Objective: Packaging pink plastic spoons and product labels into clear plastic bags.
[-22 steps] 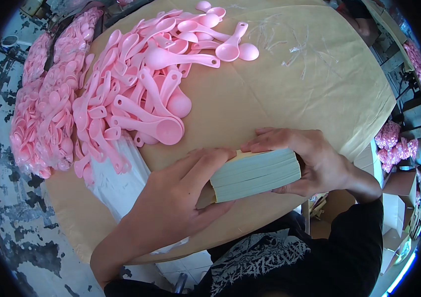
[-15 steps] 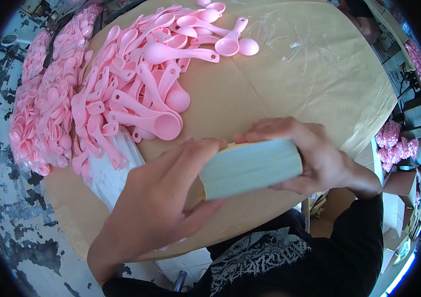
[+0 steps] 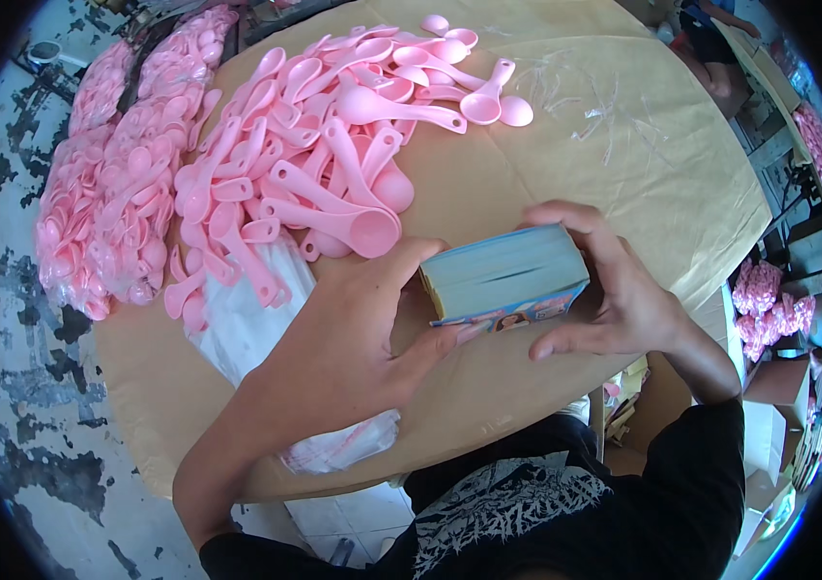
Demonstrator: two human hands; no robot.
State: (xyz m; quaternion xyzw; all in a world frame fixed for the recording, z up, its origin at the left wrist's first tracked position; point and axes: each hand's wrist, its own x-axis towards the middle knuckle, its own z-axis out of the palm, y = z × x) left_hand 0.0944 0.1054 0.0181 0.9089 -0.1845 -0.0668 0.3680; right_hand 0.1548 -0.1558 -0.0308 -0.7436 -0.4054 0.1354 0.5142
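A thick block of stacked cards [image 3: 507,275] is held over the table, its pale blue-green edges facing up and a colourful printed face on the near side. My left hand [image 3: 353,309] grips its left end, with the thumb along the near face and the fingers partly hidden behind. Around the right end, my right hand [image 3: 614,290] is open, its fingers spread and curved and the thumb apart from the block. Whether its fingertips touch the far side I cannot tell. Pink plastic spoons [image 3: 372,106] lie in a heap beyond my left hand.
Clear bags full of pink spoons [image 3: 111,213] stand at the table's left. Flat plastic bags [image 3: 256,300] lie beneath my left forearm, and clear scraps [image 3: 604,116] at the far right. An open cardboard box [image 3: 657,406] sits below the right edge; another person [image 3: 715,39] is at the far right.
My right hand has loosened from the card block, its fingers spreading. The block has tilted so its printed near face shows. More of the plastic bag shows below my left forearm.
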